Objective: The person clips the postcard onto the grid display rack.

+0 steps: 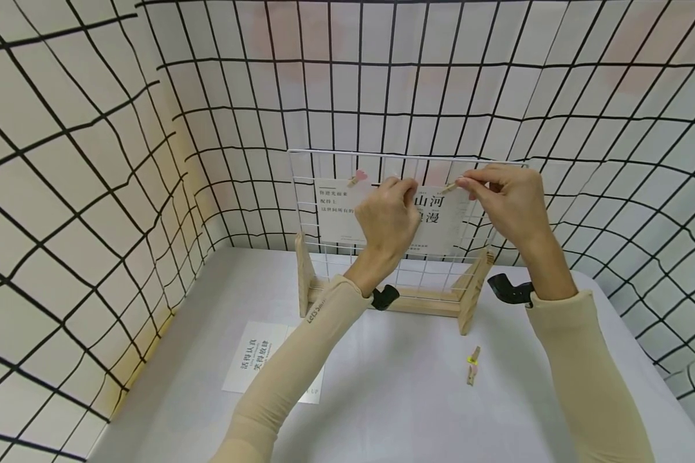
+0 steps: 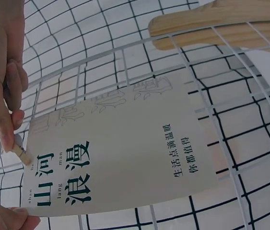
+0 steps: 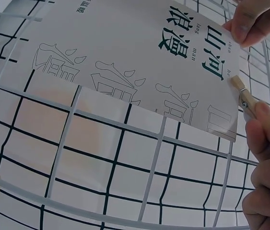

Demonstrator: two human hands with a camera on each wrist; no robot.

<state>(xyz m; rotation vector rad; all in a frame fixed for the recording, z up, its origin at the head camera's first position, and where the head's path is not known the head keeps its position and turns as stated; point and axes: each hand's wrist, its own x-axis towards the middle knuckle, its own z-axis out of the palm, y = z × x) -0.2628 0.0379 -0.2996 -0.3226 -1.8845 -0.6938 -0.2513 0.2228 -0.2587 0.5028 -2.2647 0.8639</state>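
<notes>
A white card [image 1: 446, 235] with large dark characters lies against the white wire grid rack [image 1: 382, 154]. My left hand [image 1: 388, 215] pinches its upper left corner between thumb and finger. In my right hand [image 1: 512, 202] a small wooden clothespin [image 3: 242, 96] is pinched, its jaws at the card's top edge; whether they also grip the wire I cannot tell. To the left, another printed card [image 1: 336, 222] hangs on the grid under a clothespin with a pink heart [image 1: 357, 178]. My left hand covers part of that card.
Wooden feet and a crossbar [image 1: 408, 302] support the rack on the white table. Printed cards [image 1: 246, 360] lie at the front left, partly hidden by the left sleeve. Two small clothespins, one with a yellow decoration [image 1: 473, 360], lie front right. Black netting [image 1: 388, 62] surrounds the table.
</notes>
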